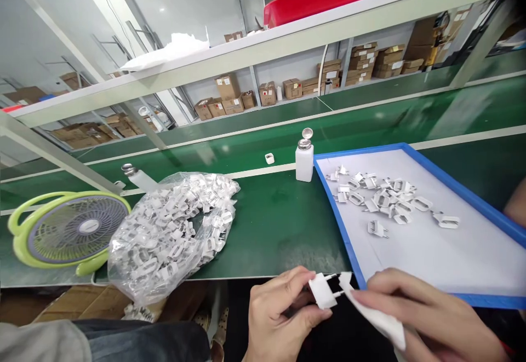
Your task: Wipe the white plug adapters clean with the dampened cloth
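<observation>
Between the thumb and fingers of my left hand (281, 310) is a white two-pin plug piece (322, 291), its metal pins pointing right. My right hand (423, 312) pinches a folded white wipe (380, 318), whose tip is close beside the pins; whether it touches them I cannot tell. Both hands are in front of the table's near edge. Several similar white plug pieces (386, 200) lie loose in the blue-rimmed white tray (343, 230) to the right. On the left, a clear plastic bag (172, 230) is packed with more of them.
A white pump bottle (304, 162) with its metal lid raised stands behind the tray's corner. Another bottle (139, 177) leans by the bag. A green fan (78, 228) lies at the left. One small white piece (269, 158) rests farther back on the green table (275, 225). A person's leg (143, 340) shows lower left.
</observation>
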Demonstrator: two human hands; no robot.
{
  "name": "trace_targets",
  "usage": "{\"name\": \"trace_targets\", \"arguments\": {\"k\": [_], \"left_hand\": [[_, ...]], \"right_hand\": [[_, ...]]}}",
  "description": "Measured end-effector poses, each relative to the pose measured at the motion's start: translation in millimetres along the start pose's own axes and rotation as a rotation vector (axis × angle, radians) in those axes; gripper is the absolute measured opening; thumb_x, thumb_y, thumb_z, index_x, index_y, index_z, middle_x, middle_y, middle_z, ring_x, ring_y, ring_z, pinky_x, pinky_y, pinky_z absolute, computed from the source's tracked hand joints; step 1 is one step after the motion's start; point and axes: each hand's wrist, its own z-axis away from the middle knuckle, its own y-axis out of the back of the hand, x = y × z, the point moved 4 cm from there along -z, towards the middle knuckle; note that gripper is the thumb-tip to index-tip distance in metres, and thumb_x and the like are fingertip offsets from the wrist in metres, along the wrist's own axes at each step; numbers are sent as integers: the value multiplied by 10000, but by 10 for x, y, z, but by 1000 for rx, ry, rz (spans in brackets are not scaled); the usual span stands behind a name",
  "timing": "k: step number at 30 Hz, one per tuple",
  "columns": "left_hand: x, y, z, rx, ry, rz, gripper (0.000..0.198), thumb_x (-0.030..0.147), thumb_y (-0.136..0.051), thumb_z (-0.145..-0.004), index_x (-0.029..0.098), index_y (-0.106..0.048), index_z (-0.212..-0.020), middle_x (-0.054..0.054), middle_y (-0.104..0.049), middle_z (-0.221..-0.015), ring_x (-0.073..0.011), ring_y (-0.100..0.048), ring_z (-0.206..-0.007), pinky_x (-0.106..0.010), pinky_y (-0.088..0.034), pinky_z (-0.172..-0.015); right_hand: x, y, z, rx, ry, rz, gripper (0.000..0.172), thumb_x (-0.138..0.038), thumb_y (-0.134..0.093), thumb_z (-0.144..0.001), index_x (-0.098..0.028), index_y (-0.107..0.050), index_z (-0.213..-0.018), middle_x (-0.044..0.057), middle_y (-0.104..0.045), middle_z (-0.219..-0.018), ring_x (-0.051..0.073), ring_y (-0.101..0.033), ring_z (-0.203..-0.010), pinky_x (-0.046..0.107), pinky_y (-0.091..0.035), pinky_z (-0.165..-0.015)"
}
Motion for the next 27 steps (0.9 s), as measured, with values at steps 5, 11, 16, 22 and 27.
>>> {"name": "trace_targets", "arguments": {"k": [5,11,16,22,27], "left_hand": [[-43,-1,3,20,21,25,291,175,-865,-774,176,-821,-1061,-61,-812,-897,-178,-767,-718,-197,-636,-666],[-214,-14,78,24,107,37,385,92,-846,-755,210,-816,-1120,-55,-823,-1036,-209,-800,-856,-217,-656,-758],[-540,-43,116,31,172,-22,350,140,-783,-825,207,-799,-1168,-71,-807,-1124,-226,-805,-899,-264,-663,-814],[-925,-106,-7,-82,171,-318,319,117,-764,-834,224,-803,-1132,-81,-817,-1102,-278,-760,-1062,-342,-637,-916],[-1080,-169,-9,-148,39,-307,278,189,-776,-855,188,-784,-1134,-107,-802,-1026,-279,-726,-1007,-358,-633,-876]], "right_hand": [[472,-98,167,22,-850,-702,233,-457,-742,-873,-237,-804,-916,47,-680,-775,199,-646,-647,321,-612,-644],[384,-125,111,160,-1002,-1049,201,-416,-866,-764,-230,-790,-769,13,-605,-712,116,-498,-577,209,-499,-482],[397,-100,-9,94,-942,-952,234,-455,-765,-864,-221,-777,-878,38,-660,-819,182,-625,-740,292,-586,-651],[745,374,-1385,170,-505,-119,405,-471,-505,-998,-126,-717,-982,124,-730,-924,276,-715,-900,416,-613,-800],[1130,575,-2576,184,-131,331,328,-445,-517,-1044,-173,-649,-1170,99,-664,-1191,229,-646,-1080,454,-536,-963]]}}
